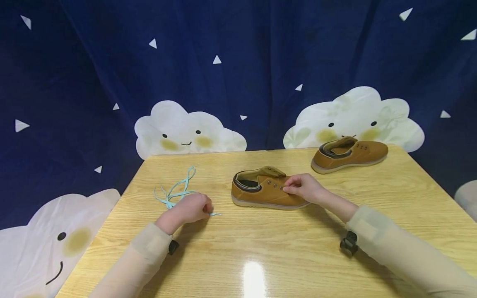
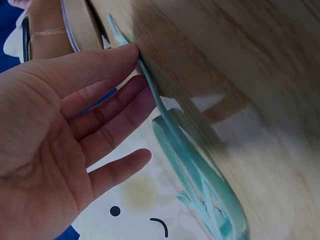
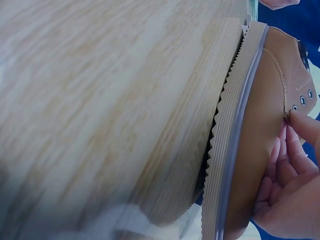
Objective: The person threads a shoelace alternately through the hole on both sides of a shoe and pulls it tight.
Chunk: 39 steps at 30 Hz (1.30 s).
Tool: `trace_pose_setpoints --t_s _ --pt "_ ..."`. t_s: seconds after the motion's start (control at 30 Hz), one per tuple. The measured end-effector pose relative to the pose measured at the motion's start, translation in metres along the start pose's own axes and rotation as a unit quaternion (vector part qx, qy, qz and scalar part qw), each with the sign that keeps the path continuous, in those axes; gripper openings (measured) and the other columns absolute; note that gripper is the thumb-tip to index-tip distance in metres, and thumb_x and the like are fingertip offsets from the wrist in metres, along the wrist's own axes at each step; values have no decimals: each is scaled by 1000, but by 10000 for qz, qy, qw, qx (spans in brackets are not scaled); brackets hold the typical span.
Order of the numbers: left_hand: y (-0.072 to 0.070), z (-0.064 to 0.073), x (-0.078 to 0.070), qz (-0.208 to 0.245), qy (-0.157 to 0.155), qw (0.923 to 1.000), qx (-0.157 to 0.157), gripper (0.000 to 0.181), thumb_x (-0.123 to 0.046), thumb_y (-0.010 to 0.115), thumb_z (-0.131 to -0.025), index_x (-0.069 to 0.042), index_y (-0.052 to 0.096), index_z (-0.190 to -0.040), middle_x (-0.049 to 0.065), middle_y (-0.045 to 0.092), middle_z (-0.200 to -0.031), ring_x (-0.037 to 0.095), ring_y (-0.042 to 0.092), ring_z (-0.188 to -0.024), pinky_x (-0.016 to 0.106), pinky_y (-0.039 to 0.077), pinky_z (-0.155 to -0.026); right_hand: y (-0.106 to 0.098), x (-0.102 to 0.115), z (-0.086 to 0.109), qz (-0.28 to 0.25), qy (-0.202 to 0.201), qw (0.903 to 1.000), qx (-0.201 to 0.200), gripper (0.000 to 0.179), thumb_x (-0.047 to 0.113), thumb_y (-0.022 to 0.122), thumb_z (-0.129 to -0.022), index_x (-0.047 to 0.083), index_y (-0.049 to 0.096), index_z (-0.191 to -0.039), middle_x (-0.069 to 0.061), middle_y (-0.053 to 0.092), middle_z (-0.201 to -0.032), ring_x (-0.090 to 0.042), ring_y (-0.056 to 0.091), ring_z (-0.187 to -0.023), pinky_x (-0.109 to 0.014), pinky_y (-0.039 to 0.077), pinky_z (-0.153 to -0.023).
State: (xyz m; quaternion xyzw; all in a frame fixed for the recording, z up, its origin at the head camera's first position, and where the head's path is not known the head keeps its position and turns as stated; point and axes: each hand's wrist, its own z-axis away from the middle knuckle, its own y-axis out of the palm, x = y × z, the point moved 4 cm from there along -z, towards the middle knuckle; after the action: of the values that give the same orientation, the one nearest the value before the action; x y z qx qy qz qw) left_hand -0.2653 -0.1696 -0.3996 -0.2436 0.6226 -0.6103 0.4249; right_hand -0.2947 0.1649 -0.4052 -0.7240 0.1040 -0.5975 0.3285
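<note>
A brown lace-up shoe (image 1: 257,196) sits upright on the table, its toe to the right and its tongue raised. My right hand (image 1: 306,188) pinches the shoe's eyelet edge between thumb and fingers, beside the lowest of the eyelets (image 3: 295,107). To the left lies a loose, looped light-blue shoelace (image 2: 172,125). Between thumb and forefinger, my left hand (image 1: 191,207) pinches this lace close to its tip (image 2: 111,22), which sticks out past the fingers towards the shoe. No lace shows in the shoe's visible eyelets.
Another brown shoe (image 1: 361,154) stands at the back right of the wooden table (image 1: 231,244), toe pointing right. Behind the table hangs a dark blue curtain (image 1: 253,74) with white clouds and triangles. Both sleeves are pale, with a small black device (image 1: 348,243) under the right wrist.
</note>
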Motion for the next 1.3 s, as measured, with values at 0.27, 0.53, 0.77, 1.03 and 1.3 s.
trace_pose_setpoints --t_s 0.27,0.53,0.77,1.03,1.3 --pt "4 -3 1 -7 154 9999 -62 15 -2 75 -78 -13 65 -72 -9 56 -69 9 50 -64 29 46 -63 0 1 -1 -16 23 10000 -41 11 8 69 -90 -3 69 -90 -2 66 -81 -14 55 -73 -26 46 -64" --pt "7 -4 1 95 409 9988 -243 24 -1 69 -73 -14 51 -64 -7 44 -60 8 38 -55 25 35 -53 2 4 1 -134 -87 9999 12 11 7 69 -90 -4 69 -89 -3 67 -81 -14 55 -71 -25 45 -62" --pt "2 -6 16 1804 -21 9827 -426 14 1 64 -80 -11 56 -79 -6 49 -56 7 37 -50 24 32 -50 1 2 1 -112 54 9999 27 11 9 69 -91 -2 69 -91 -2 67 -83 -15 57 -75 -30 47 -68" --pt "-15 -8 17 3925 -404 9108 -1216 21 2 65 -91 9 62 -111 15 72 -90 28 71 -85 35 54 -80 0 1 2 -100 196 9998 23 12 11 68 -91 -1 69 -92 -2 67 -84 -15 57 -76 -32 47 -69" --pt "-31 -16 -15 5095 -189 8484 -1420 25 -7 62 -95 14 65 -108 18 72 -92 21 71 -84 35 56 -77 -1 0 1 -192 429 9989 13 13 13 70 -91 0 71 -92 -1 67 -83 -15 57 -75 -31 46 -68"
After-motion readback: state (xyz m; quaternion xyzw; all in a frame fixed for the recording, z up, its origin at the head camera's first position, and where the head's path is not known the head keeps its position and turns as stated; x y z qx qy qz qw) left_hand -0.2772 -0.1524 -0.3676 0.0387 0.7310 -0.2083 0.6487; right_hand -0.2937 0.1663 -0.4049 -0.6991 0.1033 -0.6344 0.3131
